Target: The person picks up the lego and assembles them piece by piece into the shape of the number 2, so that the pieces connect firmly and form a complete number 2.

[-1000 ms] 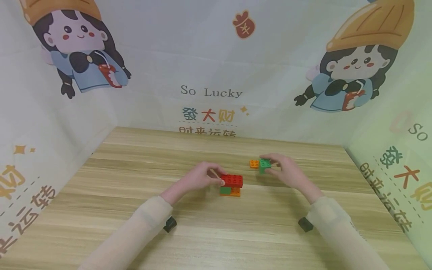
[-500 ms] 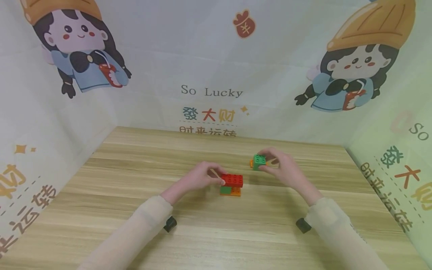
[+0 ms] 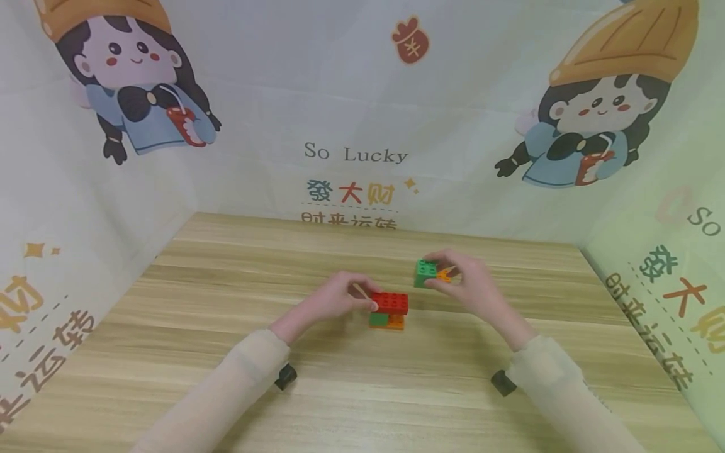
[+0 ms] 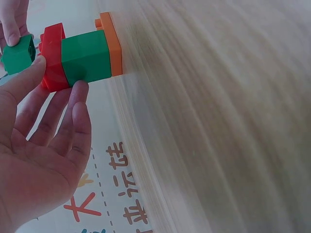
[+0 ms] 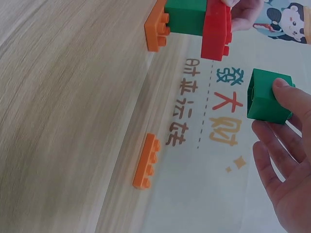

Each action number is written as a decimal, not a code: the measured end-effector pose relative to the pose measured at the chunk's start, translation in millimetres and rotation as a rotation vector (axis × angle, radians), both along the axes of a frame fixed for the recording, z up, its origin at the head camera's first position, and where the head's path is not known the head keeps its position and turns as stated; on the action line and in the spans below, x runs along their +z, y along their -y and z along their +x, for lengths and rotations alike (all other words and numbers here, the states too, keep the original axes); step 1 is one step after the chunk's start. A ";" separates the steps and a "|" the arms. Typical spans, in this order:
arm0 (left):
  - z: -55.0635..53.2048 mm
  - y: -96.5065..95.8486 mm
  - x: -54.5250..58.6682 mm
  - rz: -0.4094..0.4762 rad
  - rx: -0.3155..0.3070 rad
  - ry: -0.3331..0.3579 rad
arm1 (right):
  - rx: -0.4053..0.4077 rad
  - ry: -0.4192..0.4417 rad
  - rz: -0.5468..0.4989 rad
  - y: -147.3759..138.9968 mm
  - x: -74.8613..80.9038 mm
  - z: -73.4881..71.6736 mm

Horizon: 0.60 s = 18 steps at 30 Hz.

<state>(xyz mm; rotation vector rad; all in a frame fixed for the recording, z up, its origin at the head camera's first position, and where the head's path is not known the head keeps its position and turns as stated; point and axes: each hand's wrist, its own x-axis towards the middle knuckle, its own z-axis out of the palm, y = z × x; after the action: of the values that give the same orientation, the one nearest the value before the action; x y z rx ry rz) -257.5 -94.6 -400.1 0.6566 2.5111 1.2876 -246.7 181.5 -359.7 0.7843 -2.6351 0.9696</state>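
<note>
My left hand [image 3: 340,294] grips the left end of a red toy building brick [image 3: 391,302]. That red brick tops a small stack: under its left part is a green brick [image 4: 86,57], and below that a flat orange brick [image 3: 396,323] lies on the table. Between thumb and fingers, my right hand [image 3: 467,277] pinches a loose green brick [image 5: 268,96], held up off the table beyond and to the right of the stack. In the right wrist view this brick's hollow underside partly shows, and the red brick overhangs the orange one.
A second flat orange brick [image 5: 146,162] lies on the wooden table [image 3: 187,277] beyond the stack, partly behind my right hand in the head view. A printed cloth [image 3: 255,126] stands along the table's back and sides.
My right hand has moved left with the loose green brick, passing in front of the second orange brick. My left hand and the stack have stayed in place.
</note>
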 end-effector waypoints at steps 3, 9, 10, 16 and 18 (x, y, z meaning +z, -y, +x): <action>0.3 -0.3 0.4 -0.001 -0.001 0.000 | 0.000 0.007 -0.003 4.2 0.6 1.2; 1.0 -0.5 1.2 0.005 0.004 0.008 | 0.018 0.005 -0.004 11.5 1.6 3.1; 0.9 -0.6 1.2 0.007 0.003 0.008 | 0.021 0.004 -0.003 12.4 1.6 3.2; 0.4 -0.5 0.4 0.018 -0.004 -0.001 | 0.045 -0.007 -0.026 16.5 -1.0 3.7; 0.4 -0.4 0.2 0.019 -0.004 0.002 | 0.058 -0.011 -0.038 17.7 -2.2 4.1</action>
<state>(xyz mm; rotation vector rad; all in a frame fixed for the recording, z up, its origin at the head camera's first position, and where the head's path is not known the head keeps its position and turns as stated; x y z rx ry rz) -257.2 -94.1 -399.8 0.6636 2.4978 1.3120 -242.5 163.9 -362.0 0.8594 -2.5893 1.0244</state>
